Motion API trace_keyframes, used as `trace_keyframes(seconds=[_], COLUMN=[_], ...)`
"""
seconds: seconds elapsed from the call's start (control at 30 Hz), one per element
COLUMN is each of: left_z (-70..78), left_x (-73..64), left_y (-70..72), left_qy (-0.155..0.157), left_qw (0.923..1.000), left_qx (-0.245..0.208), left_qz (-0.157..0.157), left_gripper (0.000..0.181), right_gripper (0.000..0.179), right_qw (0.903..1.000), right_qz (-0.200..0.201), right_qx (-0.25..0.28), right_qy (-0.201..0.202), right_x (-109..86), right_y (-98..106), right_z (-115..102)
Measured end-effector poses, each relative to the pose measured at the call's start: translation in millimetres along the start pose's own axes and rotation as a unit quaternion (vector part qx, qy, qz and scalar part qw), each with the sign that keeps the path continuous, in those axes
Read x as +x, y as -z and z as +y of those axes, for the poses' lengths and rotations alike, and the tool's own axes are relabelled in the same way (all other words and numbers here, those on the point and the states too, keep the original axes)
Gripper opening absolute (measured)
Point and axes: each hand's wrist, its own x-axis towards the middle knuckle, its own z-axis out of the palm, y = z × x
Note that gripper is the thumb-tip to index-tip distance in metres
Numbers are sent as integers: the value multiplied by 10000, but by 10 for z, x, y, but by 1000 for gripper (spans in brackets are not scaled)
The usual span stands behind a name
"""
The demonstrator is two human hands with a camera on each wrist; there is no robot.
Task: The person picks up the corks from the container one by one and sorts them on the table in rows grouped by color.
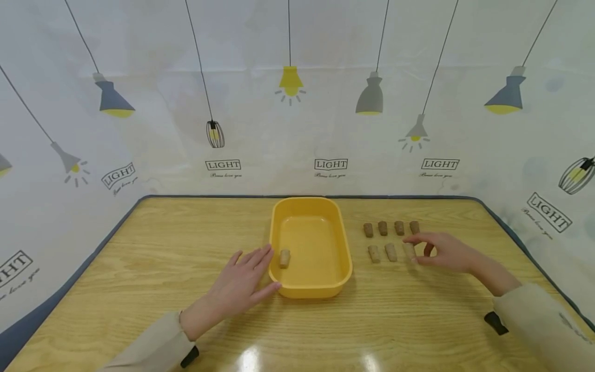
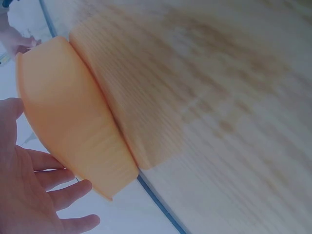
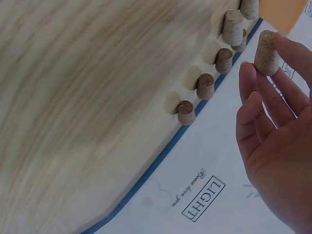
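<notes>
A yellow tray (image 1: 316, 248) stands on the table, with one pale cork (image 1: 284, 258) upright inside near its left wall. My left hand (image 1: 237, 287) rests against the tray's left rim, fingers spread and fairly straight; in the left wrist view the fingers (image 2: 70, 195) lie along the orange-looking tray wall (image 2: 73, 112). On the right, my right hand (image 1: 448, 252) pinches a light cork (image 3: 266, 53) between thumb and fingertips. Two other light corks, one (image 1: 374, 253) and another (image 1: 391, 252), stand left of it. Behind them is a row of darker corks (image 1: 382, 228).
The wooden table (image 1: 195, 227) has a dark blue edge (image 1: 223, 196) at the back. Behind and beside it hangs a pale backdrop (image 1: 260, 129) printed with lamps and the word LIGHT. The rightmost dark cork (image 1: 415, 227) is close behind my right fingertips.
</notes>
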Motion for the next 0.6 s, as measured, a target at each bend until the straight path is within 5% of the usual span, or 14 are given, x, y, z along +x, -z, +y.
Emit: trace_keyframes(seconds=[0.6], left_z=[12], left_x=[0], left_y=[12], left_qy=[45], left_qw=[10000], left_qx=[-14], left_qz=[-52], left_gripper=[69], right_gripper=[43], right_qw=[9991], right_qz=[40], right_qx=[153], right_qy=[-403], right_x=[-119], right_y=[-143], right_z=[306])
